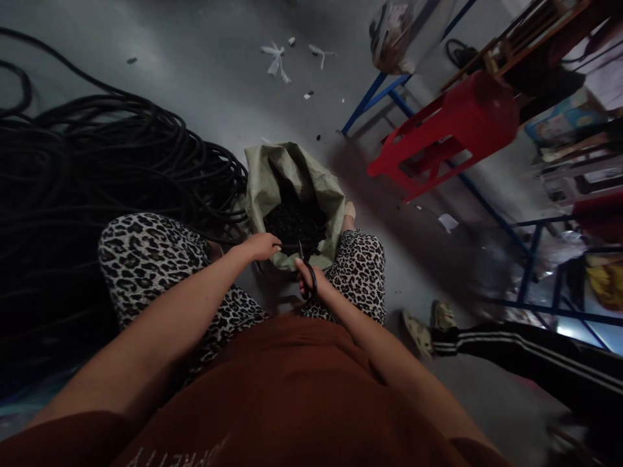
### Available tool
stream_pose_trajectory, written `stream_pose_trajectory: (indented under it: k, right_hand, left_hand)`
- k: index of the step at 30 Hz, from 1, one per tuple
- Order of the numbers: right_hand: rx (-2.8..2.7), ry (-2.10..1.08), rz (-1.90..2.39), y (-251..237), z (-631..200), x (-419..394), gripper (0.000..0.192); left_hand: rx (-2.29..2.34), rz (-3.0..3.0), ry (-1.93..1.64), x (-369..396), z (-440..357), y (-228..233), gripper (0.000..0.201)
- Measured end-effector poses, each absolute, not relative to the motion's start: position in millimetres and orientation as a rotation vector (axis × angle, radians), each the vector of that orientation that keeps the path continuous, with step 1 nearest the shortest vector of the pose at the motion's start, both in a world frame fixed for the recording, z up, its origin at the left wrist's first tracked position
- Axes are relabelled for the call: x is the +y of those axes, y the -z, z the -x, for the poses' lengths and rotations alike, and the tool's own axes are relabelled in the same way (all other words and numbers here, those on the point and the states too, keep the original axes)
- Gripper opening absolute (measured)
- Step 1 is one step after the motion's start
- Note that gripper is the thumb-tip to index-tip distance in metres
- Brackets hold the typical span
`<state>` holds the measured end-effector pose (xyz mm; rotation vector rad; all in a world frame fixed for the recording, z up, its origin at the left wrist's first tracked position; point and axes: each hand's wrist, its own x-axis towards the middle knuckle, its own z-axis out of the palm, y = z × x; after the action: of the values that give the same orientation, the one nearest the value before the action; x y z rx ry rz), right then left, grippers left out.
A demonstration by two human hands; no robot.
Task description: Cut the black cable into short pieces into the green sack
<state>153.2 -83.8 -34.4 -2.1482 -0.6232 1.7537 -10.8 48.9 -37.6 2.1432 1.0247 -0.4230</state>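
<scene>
Between my knees stands an open pale green woven sack (256,188) with many small black pieces (294,220) inside. My left hand (263,246) is closed around a black rubber cord (291,246), whose end reaches out over the sack's mouth. Black-handled scissors (311,280) are gripped in my right hand (311,279). Their blades point up toward the cord, close to its end; whether they touch it I cannot tell.
A large heap of coiled black cord (146,143) covers the floor at left. On the right are a tipped red plastic stool (467,123), a blue metal frame (530,259) and another person's leg (525,344). White scraps (276,59) lie on the floor ahead.
</scene>
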Motion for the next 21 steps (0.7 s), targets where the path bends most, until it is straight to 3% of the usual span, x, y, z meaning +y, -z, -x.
stream_pose_trajectory:
  k: [21]
  right_hand:
    - [-0.686,-1.745,2.251,33.9,-152.8,-87.6,0.05]
  left_hand:
    - [1.025,-2.182,0.53,48.6,10.3,36.5,0.035]
